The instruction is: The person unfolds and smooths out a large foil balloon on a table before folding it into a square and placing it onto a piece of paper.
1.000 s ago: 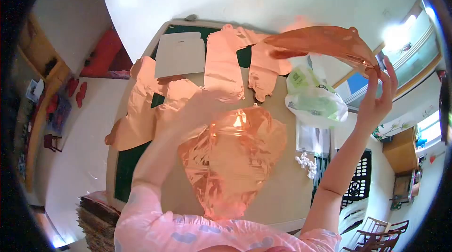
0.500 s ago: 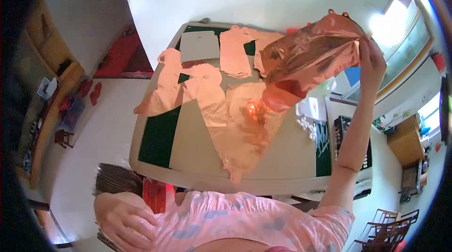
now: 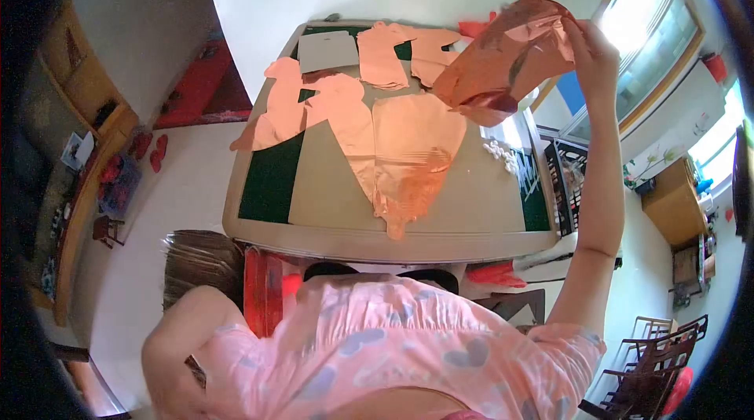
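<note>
Pinched between the fingers of my right hand (image 3: 594,42) is the edge of a shiny copper-coloured foil piece (image 3: 510,51), lifted over the table's back right. Its lower end hangs down near a large flat foil piece (image 3: 416,145) that lies on the table. Further left on the table lie more foil pieces (image 3: 279,110), one with rounded lobes (image 3: 342,98). At the back are another foil piece (image 3: 382,59) and a grey flat stack (image 3: 327,51). My left arm is bent at the lower left, and its hand cannot be seen.
The table (image 3: 377,243) has green and beige areas. White small pieces (image 3: 500,155) and thin sticks (image 3: 528,177) lie at its right side, near a black crate (image 3: 565,177). A brown striped bundle (image 3: 203,267) and a red object (image 3: 263,290) are below its left front edge.
My right hand has moved up and left with the foil piece, which no longer overlaps the large flat one as much. My left hand has gone out of sight. The camera view has shifted.
</note>
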